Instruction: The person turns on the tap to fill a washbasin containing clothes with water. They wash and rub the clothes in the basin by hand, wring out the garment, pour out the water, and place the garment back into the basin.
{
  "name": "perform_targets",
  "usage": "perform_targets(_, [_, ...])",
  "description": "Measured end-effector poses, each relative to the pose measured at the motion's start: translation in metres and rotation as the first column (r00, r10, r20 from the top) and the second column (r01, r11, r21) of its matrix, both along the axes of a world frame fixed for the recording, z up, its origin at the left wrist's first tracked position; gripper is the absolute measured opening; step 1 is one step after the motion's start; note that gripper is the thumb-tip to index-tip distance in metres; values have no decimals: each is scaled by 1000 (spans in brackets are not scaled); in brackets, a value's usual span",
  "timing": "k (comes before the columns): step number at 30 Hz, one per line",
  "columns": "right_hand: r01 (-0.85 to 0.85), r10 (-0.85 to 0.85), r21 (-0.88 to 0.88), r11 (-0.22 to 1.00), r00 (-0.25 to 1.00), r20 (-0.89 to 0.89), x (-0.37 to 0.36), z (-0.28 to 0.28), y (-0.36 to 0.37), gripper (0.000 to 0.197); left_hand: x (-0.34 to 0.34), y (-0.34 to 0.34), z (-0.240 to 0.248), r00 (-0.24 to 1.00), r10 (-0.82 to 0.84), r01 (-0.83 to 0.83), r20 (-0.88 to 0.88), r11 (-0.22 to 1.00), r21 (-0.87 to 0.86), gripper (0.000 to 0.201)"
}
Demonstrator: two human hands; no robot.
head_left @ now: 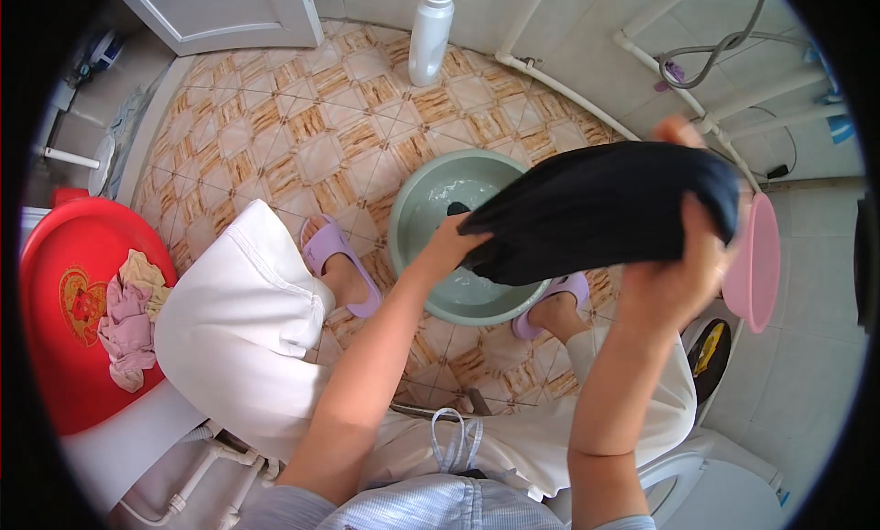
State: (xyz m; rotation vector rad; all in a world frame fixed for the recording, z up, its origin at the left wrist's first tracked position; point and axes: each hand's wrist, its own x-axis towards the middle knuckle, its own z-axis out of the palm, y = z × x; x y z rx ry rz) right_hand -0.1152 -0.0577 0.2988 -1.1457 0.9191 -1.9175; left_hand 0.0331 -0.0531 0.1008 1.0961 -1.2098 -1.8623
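Observation:
A black piece of cloth [587, 214] is stretched between my two hands above a green basin [403, 195] on the floor. My left hand [451, 246] grips its lower left end, over the basin. Higher and to the right, my right hand [683, 255] is wrapped round the other end, slightly blurred. Water stands in the basin, and a small dark bit shows in it beside my left hand. The cloth hides part of the basin's right side. What kind of garment it is, I cannot make out.
On the left a red basin [55, 227] holds pink and cream cloths [133, 319]. A white bottle [431, 35] stands on the tiled floor by the far wall. A pink basin [756, 264] leans at the right wall, near pipes [577, 99]. My feet in purple slippers [353, 264] flank the green basin.

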Motion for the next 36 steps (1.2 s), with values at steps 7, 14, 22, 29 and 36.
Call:
perform_targets(7, [70, -424, 744, 665, 855, 298, -45, -199, -10, 56, -1, 8, -98, 821, 456, -521, 344, 845, 122, 44])
perform_targets(14, [303, 235, 660, 688, 767, -597, -33, -376, 28, 53, -29, 34, -123, 330, 230, 242, 916, 917, -317, 60])
perform_targets(22, [626, 578, 549, 553, 186, -795, 14, -358, 21, 54, -37, 43, -163, 41, -132, 519, 990, 850, 92, 72])
perform_targets(29, [610, 590, 560, 560, 182, -787, -23, -385, -27, 51, -25, 4, -165, 155, -122, 604, 980, 797, 3, 73])
perform_targets(36, [386, 387, 877, 287, 791, -474, -66, -384, -47, 44, -12, -14, -167, 415, -358, 409, 837, 895, 179, 53])
